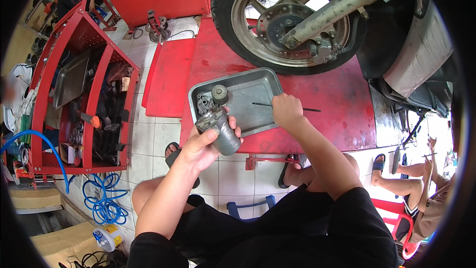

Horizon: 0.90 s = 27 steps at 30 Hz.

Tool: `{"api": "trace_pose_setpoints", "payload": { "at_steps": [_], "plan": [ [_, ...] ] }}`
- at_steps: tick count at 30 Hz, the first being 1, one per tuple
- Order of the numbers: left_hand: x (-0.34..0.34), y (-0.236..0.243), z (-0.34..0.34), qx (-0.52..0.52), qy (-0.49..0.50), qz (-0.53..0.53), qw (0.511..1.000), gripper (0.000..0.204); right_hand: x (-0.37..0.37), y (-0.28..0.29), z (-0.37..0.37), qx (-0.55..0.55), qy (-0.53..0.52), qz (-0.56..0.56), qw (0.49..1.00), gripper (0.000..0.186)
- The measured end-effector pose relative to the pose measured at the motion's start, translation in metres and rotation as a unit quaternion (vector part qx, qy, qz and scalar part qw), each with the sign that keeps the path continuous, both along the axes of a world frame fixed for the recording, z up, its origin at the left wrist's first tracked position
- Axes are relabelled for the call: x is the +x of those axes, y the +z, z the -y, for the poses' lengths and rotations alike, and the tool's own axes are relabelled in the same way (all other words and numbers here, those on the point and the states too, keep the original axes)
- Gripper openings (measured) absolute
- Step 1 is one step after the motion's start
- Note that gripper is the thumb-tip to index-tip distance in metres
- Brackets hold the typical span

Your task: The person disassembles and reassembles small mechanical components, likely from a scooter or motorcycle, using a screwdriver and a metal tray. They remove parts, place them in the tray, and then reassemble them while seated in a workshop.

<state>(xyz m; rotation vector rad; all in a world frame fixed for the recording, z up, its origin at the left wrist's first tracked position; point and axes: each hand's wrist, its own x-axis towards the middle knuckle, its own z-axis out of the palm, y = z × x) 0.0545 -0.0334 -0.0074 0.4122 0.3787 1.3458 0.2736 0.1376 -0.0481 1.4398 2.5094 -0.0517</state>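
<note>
My left hand (199,145) is wrapped round a grey cylindrical metal part (227,139), held tilted over the near left corner of a metal tray (254,94). A small round metal piece (219,93) shows just above that part; whether the two are joined, I cannot tell. Beside it in the tray's left side sits a cast metal piece (204,103), partly hidden. My right hand (287,110) is closed in a fist at the tray's right rim. From both sides of the fist sticks a thin black rod (311,109), one end reaching over the tray.
The tray rests on a red lift platform (327,119), under a motorcycle's front wheel (287,25). To the left stands a red tool cart (89,99), with a coiled blue hose (104,201) on the floor. A blue stool (250,206) is below me. Another person (431,203) sits at right.
</note>
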Motion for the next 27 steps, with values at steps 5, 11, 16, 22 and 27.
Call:
{"api": "trace_pose_setpoints", "payload": {
  "at_steps": [5,11,16,22,27],
  "plan": [
    [0.005,0.006,-0.001,-0.068,0.036,-0.15,0.986,0.064,0.0,0.008,-0.004,-0.084,-0.025,-0.12,0.989,0.015],
    [0.026,0.01,-0.007,-0.138,0.159,-0.382,0.9,0.073,0.006,0.0,-0.007,-0.11,-0.033,-0.248,0.962,0.013],
    [0.028,-0.007,-0.01,-0.187,0.257,-0.451,0.834,0.075,0.003,0.02,-0.001,-0.159,-0.025,-0.302,0.94,0.013],
    [0.012,-0.015,-0.012,-0.196,0.133,-0.187,0.954,0.062,0.006,0.025,-0.001,-0.199,-0.03,-0.366,0.909,0.018],
    [0.014,0.008,-0.015,-0.099,0.048,0.156,0.982,0.083,0.009,0.022,-0.006,-0.275,-0.048,-0.468,0.838,0.025]
  ]
}}
